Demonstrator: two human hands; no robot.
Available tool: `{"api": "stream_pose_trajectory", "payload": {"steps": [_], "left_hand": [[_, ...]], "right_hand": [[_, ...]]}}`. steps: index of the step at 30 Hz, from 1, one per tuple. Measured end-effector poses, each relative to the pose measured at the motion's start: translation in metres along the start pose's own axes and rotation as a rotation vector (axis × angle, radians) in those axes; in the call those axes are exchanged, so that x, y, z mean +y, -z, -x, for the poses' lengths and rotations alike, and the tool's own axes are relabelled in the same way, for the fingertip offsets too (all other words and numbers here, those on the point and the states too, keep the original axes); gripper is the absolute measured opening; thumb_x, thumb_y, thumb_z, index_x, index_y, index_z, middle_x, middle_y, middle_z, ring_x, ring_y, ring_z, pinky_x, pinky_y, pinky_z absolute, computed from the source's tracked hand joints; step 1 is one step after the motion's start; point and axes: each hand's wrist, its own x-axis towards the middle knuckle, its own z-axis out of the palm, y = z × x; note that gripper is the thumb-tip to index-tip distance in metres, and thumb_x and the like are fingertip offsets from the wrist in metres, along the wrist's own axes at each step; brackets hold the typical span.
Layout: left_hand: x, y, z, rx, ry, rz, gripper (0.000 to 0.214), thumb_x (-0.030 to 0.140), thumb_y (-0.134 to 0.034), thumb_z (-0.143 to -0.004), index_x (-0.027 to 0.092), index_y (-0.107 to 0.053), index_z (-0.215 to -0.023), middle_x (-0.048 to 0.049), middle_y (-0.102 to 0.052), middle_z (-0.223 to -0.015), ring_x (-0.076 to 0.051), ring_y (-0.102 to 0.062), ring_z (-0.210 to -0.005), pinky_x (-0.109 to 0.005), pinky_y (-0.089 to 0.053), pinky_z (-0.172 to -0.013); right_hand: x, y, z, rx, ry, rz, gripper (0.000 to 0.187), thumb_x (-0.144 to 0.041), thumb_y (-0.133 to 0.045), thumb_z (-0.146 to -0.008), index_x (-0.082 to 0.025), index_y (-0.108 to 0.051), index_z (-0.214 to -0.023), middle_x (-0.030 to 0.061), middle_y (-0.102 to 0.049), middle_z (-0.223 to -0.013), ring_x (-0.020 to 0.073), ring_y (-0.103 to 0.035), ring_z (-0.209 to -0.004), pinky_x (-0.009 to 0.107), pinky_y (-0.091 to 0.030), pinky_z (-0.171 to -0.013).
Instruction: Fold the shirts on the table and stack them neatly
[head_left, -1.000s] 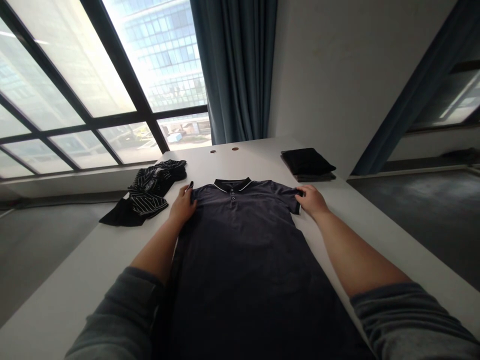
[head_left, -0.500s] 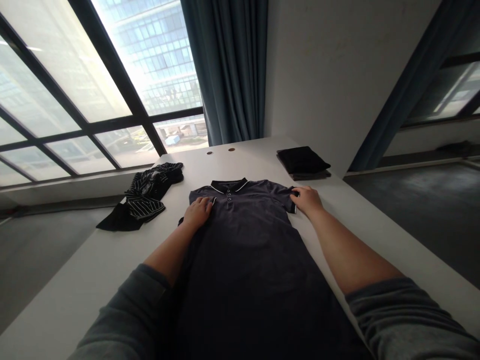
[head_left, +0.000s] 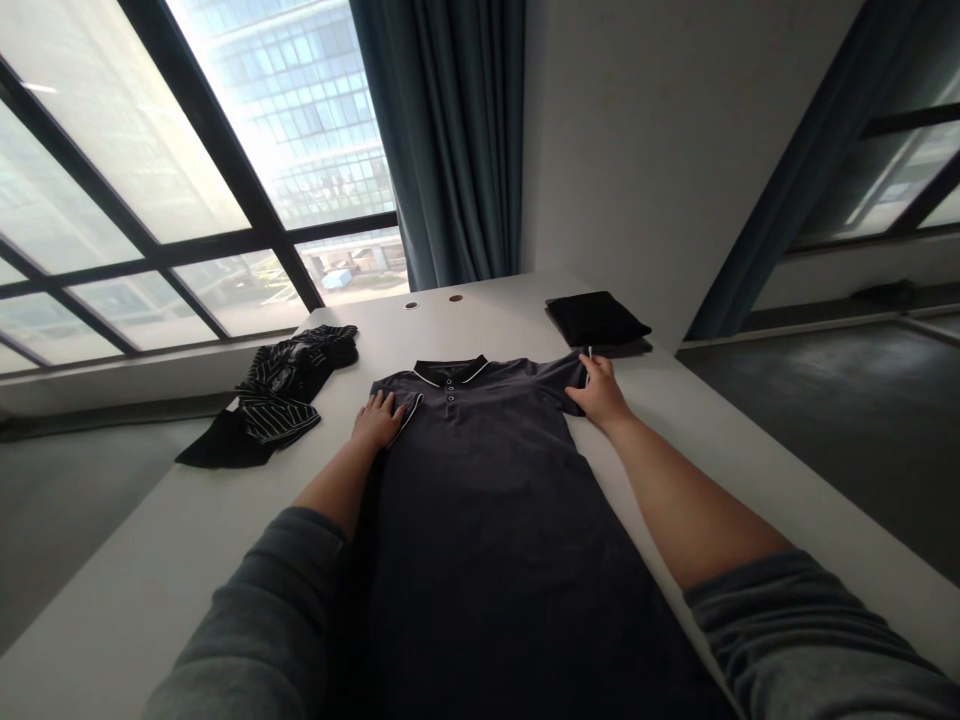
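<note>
A dark grey polo shirt (head_left: pixel 487 480) lies spread face up on the white table, its black, white-edged collar at the far end. My left hand (head_left: pixel 377 420) rests flat on the left sleeve area, fingers spread, with the sleeve's white-trimmed hem folded inward beside it. At the other side, my right hand (head_left: pixel 600 388) grips the edge of the right sleeve between thumb and fingers, the hem slightly raised. The shirt's lower part runs toward me and out of the picture.
Crumpled black and striped clothes (head_left: pixel 281 395) lie on the left of the white table (head_left: pixel 135 560). Folded dark garments (head_left: pixel 598 318) are stacked at the back right. Two round cable holes are near the far edge. Beyond stand a blue curtain (head_left: pixel 457 140), windows and a wall.
My left hand has shifted left and flattened, and the left sleeve hem shows more. My right hand has lifted the right sleeve's edge and turned it outward. The view has swung slightly right.
</note>
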Motion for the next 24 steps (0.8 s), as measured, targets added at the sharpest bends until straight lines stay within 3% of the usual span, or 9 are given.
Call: {"api": "stream_pose_trajectory", "payload": {"steps": [2,5,7,9,13,16,19,24], "left_hand": [[0.003,0.003,0.004,0.022,0.016,-0.013,0.073,0.059,-0.025,-0.105,0.018,-0.033,-0.165,-0.0152,-0.022,-0.174,-0.034,-0.021,-0.160,-0.054,-0.023,-0.127],[0.014,0.010,0.021,0.136,0.018,-0.037,0.066,0.055,-0.026,-0.106,0.020,-0.042,-0.160,-0.0142,-0.030,-0.172,-0.035,-0.025,-0.159,-0.062,-0.022,-0.126],[0.024,0.015,0.045,0.215,-0.053,-0.045,0.062,0.051,-0.031,-0.107,0.022,-0.045,-0.159,-0.0118,-0.033,-0.171,-0.034,-0.026,-0.159,-0.062,-0.020,-0.127],[0.035,0.019,0.079,0.218,-0.194,-0.051,0.058,0.049,-0.037,-0.106,0.027,-0.045,-0.159,-0.0075,-0.034,-0.171,-0.032,-0.025,-0.159,-0.060,-0.019,-0.129],[0.048,0.018,0.167,0.021,-0.541,-0.027,0.061,0.056,-0.047,-0.103,0.039,-0.040,-0.161,-0.0026,-0.026,-0.174,-0.034,-0.020,-0.161,-0.062,-0.016,-0.129],[0.049,0.016,0.218,-0.157,-0.695,0.011,0.065,0.056,-0.048,-0.103,0.046,-0.029,-0.164,-0.0031,-0.016,-0.176,-0.037,-0.018,-0.161,-0.068,-0.017,-0.126],[0.047,0.018,0.240,-0.227,-0.707,0.036,0.067,0.056,-0.046,-0.104,0.044,-0.024,-0.166,-0.0059,-0.011,-0.176,-0.039,-0.014,-0.161,-0.069,-0.017,-0.126],[0.045,0.024,0.238,-0.263,-0.701,0.036,0.068,0.058,-0.049,-0.103,0.043,-0.027,-0.165,-0.0050,-0.012,-0.176,-0.037,-0.012,-0.162,-0.066,-0.016,-0.127]], "right_hand": [[-0.005,0.000,0.002,-0.042,-0.113,-0.048,0.071,-0.021,-0.076,-0.063,-0.012,-0.068,-0.133,0.0167,-0.062,-0.128,0.0333,-0.062,-0.123,0.044,-0.048,-0.113],[-0.011,0.000,0.006,-0.130,-0.352,-0.182,0.051,-0.020,-0.075,-0.066,-0.014,-0.074,-0.117,0.0086,-0.072,-0.094,0.0250,-0.072,-0.087,0.037,-0.061,-0.083],[-0.013,-0.001,0.008,-0.144,-0.447,-0.265,0.044,-0.020,-0.074,-0.068,-0.013,-0.075,-0.111,0.0057,-0.071,-0.079,0.0207,-0.069,-0.070,0.031,-0.060,-0.067],[-0.015,-0.001,0.008,-0.127,-0.449,-0.282,0.044,-0.020,-0.074,-0.067,-0.012,-0.074,-0.111,0.0058,-0.072,-0.078,0.0198,-0.069,-0.069,0.029,-0.059,-0.064],[-0.021,-0.002,0.005,-0.126,-0.275,-0.105,0.058,-0.023,-0.073,-0.067,-0.014,-0.071,-0.124,0.0123,-0.074,-0.109,0.0280,-0.072,-0.101,0.037,-0.060,-0.091],[-0.034,-0.004,0.001,-0.152,-0.100,0.058,0.073,-0.021,-0.070,-0.067,-0.011,-0.064,-0.139,0.0197,-0.060,-0.140,0.0359,-0.059,-0.131,0.043,-0.048,-0.114],[-0.057,-0.005,0.000,-0.205,0.104,0.119,0.082,-0.016,-0.063,-0.071,-0.011,-0.052,-0.153,0.0201,-0.047,-0.155,0.0373,-0.047,-0.144,0.045,-0.038,-0.124],[-0.102,-0.013,0.019,-0.444,0.485,0.201,0.083,-0.008,-0.055,-0.079,-0.015,-0.042,-0.161,0.0158,-0.044,-0.161,0.0356,-0.045,-0.145,0.052,-0.033,-0.126]]}}
